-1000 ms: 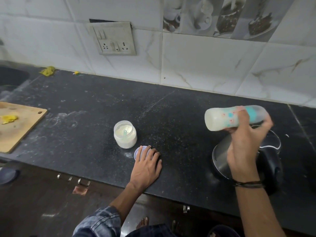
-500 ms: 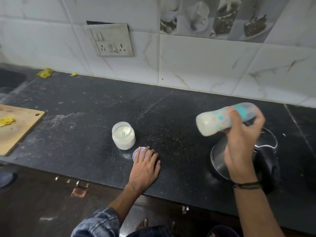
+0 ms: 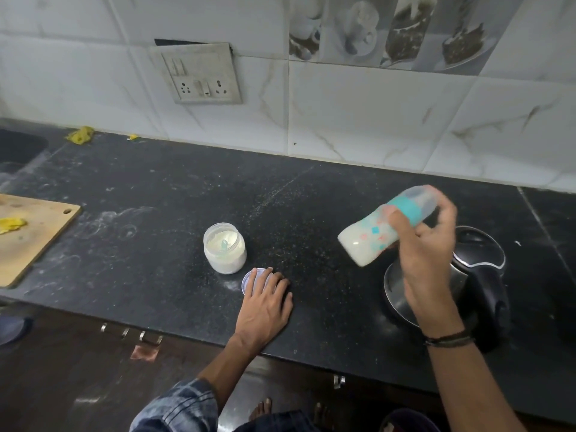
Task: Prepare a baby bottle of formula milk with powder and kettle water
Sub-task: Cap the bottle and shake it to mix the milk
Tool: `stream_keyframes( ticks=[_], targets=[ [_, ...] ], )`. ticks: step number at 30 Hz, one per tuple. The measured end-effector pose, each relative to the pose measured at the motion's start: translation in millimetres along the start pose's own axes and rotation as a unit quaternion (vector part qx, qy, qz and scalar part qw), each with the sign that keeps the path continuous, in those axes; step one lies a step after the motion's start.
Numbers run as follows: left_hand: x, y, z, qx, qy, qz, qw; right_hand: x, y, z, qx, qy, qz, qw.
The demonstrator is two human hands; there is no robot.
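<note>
Right hand grips capped milky baby bottle, tilted: mixing step. Left hand flat on jar lid. Next: likely reclose jar.

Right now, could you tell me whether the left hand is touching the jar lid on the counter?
Touching. The head view shows the left hand lying flat, fingertips overlapping the round lid beside the powder jar.

Speckled matt stone counter, glossy tiles, wooden board, seemingly plastic bottle.

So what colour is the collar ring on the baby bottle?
Teal, on the milky patterned baby bottle gripped by the right hand; head view.
</note>
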State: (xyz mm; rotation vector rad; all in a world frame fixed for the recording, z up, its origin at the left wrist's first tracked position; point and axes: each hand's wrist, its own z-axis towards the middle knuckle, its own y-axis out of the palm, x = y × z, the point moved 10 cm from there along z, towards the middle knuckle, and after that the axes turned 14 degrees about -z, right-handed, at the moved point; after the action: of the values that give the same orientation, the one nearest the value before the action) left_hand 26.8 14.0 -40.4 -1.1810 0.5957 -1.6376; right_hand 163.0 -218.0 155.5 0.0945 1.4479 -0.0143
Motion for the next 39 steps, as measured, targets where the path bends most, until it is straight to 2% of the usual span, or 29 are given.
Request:
stream_keyframes(
  ticks=[2,3,7,11,15,19,20,23,24,27,28,31,32,35,36,39],
  targets=[
    [0,2,-1,-0.003,-0.003,0.003,1.0,-3,-18,5,0.074,-0.006,0.035,0.997],
    [-1,2,-1,-0.003,-0.001,0.004,1.0,-4,-20,7,0.077,-0.001,0.035,0.996],
    [-1,2,-1,-0.001,0.005,0.001,1.0,4,9,0,-0.065,0.012,-0.042,0.997],
    [-1,2,-1,-0.004,-0.005,0.009,1.0,-4,-9,8,0.033,0.01,0.02,0.999],
    [0,0,-1,-0.001,-0.001,0.007,1.0,2,18,-1,-0.079,0.003,-0.063,0.995],
    [2,-1,0,0.002,-0.006,0.012,1.0,-8,-11,6,0.034,-0.005,0.006,0.999],
    [2,-1,-1,0.002,-0.004,0.013,1.0,-9,-9,6,0.027,-0.002,-0.005,1.0],
    [2,-2,-1,0.005,0.001,0.005,1.0,1,10,-1,-0.07,0.015,-0.065,0.995],
    [2,-2,0,0.006,0.0,0.003,1.0,0,8,-2,-0.063,0.02,-0.05,0.997],
    [1,0,0,0.004,-0.006,0.007,1.0,-1,-13,5,0.038,0.03,0.014,0.999],
    [0,0,-1,0.003,-0.007,0.009,1.0,-1,-11,5,0.033,0.03,0.009,0.999],
    [0,0,-1,0.0,-0.004,0.004,1.0,5,9,-1,-0.06,0.022,-0.051,0.997],
    [0,-1,-1,0.001,-0.005,0.004,1.0,0,9,-2,-0.056,0.015,-0.04,0.998],
    [0,1,-1,-0.002,-0.01,0.006,1.0,-10,-12,6,0.045,0.0,0.026,0.999],
    [0,1,-1,-0.002,-0.008,0.008,1.0,-11,-12,7,0.047,-0.001,0.027,0.999],
    [1,-1,-1,-0.002,-0.001,0.008,1.0,-4,2,5,-0.029,0.001,-0.038,0.999]
  ],
)
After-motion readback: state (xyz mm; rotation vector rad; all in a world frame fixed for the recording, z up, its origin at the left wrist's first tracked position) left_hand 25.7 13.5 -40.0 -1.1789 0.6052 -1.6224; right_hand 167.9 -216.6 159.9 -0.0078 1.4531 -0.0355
